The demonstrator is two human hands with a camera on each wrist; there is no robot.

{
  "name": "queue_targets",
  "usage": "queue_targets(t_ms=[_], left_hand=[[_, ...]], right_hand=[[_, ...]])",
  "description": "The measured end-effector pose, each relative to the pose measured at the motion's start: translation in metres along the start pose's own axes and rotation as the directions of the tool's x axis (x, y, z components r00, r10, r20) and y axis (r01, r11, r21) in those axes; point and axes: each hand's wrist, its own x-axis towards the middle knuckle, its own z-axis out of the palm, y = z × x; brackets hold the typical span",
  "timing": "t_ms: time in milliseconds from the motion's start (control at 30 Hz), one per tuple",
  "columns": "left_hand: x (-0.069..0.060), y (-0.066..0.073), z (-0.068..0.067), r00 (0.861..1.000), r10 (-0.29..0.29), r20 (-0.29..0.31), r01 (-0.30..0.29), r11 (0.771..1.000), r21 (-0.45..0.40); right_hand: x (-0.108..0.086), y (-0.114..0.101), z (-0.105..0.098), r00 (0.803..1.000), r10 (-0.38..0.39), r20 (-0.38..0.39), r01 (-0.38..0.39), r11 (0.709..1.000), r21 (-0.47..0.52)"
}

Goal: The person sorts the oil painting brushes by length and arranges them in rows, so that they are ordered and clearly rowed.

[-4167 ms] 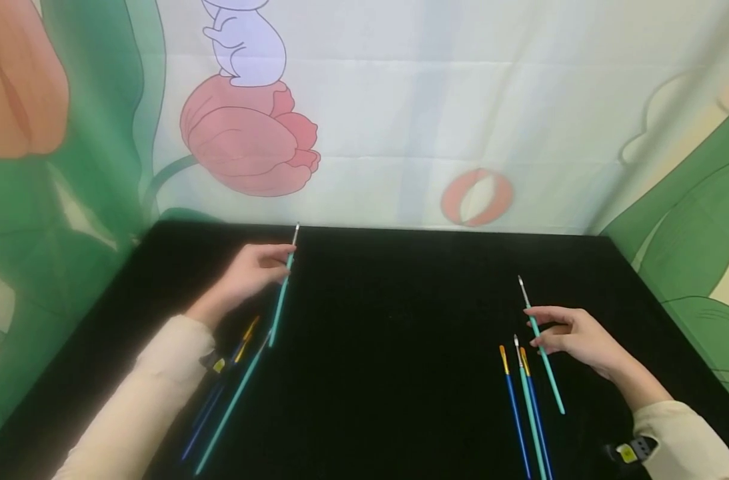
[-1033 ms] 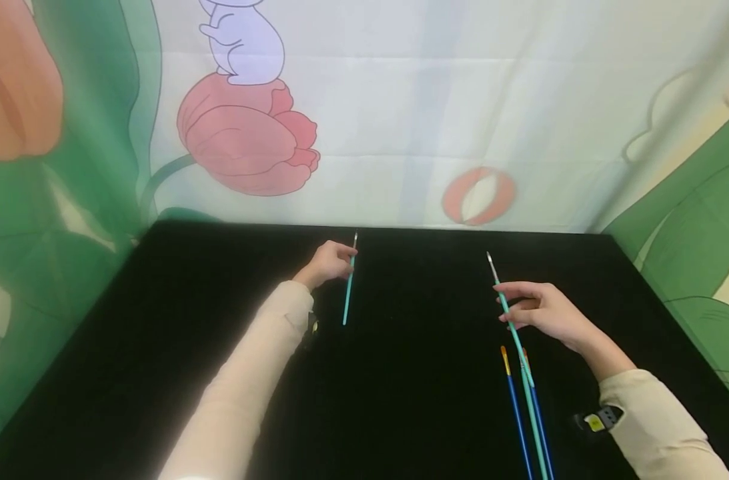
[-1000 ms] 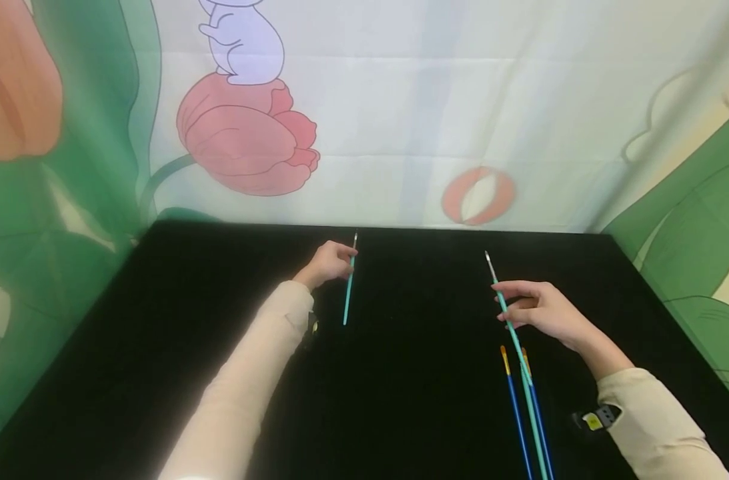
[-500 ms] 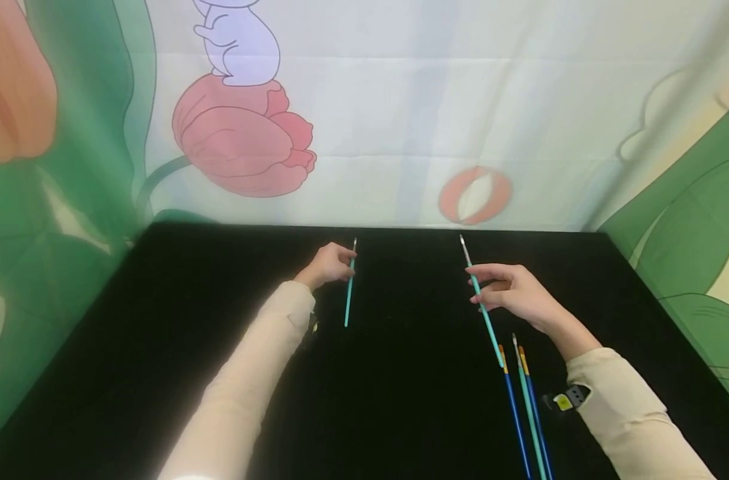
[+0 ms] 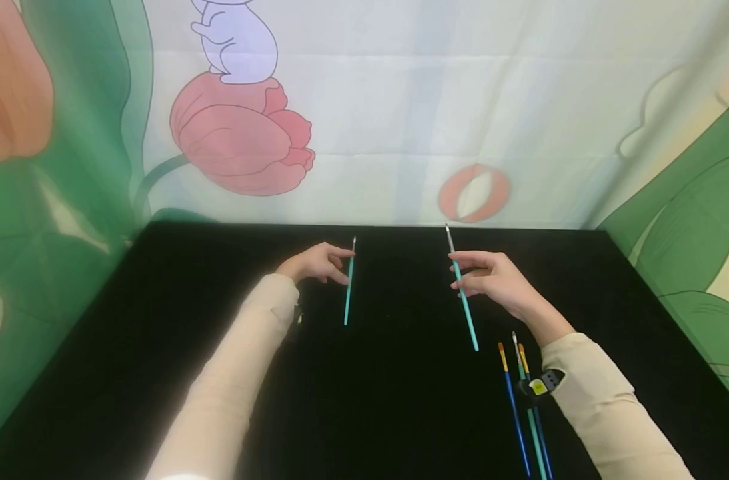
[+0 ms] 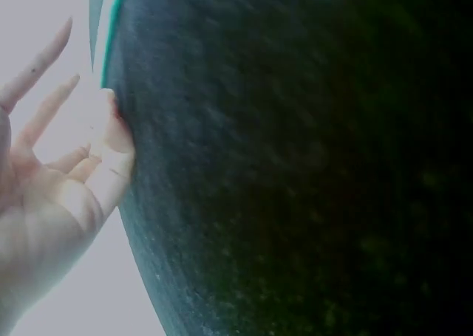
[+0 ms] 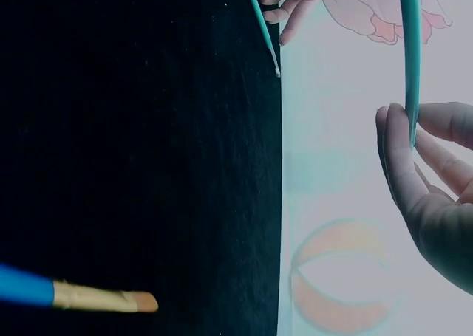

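A turquoise-handled paintbrush [image 5: 349, 287] with a pale tip lies near the table's back middle. My left hand [image 5: 318, 263] is beside it, fingers spread, index finger and thumb at or touching the handle; the left wrist view shows the brush [image 6: 114, 29] by the thumb. To its right my right hand [image 5: 493, 277] pinches a second turquoise paintbrush [image 5: 465, 307], tip toward the back. In the right wrist view thumb and fingertips of the right hand [image 7: 436, 181] hold that brush [image 7: 411, 55]; I cannot tell whether it touches the table.
Below my right hand lie a blue paintbrush [image 5: 513, 400] with gold ferrule, a turquoise one [image 5: 533, 427] and another blue one [image 5: 541, 430], partly behind the wrist strap. The black table [image 5: 400, 400] ends at a printed curtain [image 5: 376, 133].
Earlier my left hand carried its brush rightward from the left side; now its fingers have loosened from it. My right hand has moved left and back with its brush, away from the other brushes.
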Motion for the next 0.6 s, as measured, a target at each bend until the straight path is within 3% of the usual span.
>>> queue_targets(t_ms=[100, 367, 600], left_hand=[[0.002, -0.004, 0.002, 1.0, -0.004, 0.024, 0.004, 1.0, 0.012], [0.0, -0.008, 0.01, 0.999, -0.033, -0.004, 0.033, 0.999, 0.021], [0.002, -0.006, 0.013, 0.998, -0.036, -0.042, 0.039, 0.995, 0.089]], right_hand=[[0.005, -0.001, 0.003, 1.0, 0.011, -0.006, -0.011, 1.0, 0.017], [0.017, -0.001, 0.016, 0.999, 0.034, -0.012, -0.033, 0.997, 0.075], [0.027, -0.003, 0.024, 0.999, 0.027, -0.023, -0.025, 0.996, 0.089]])
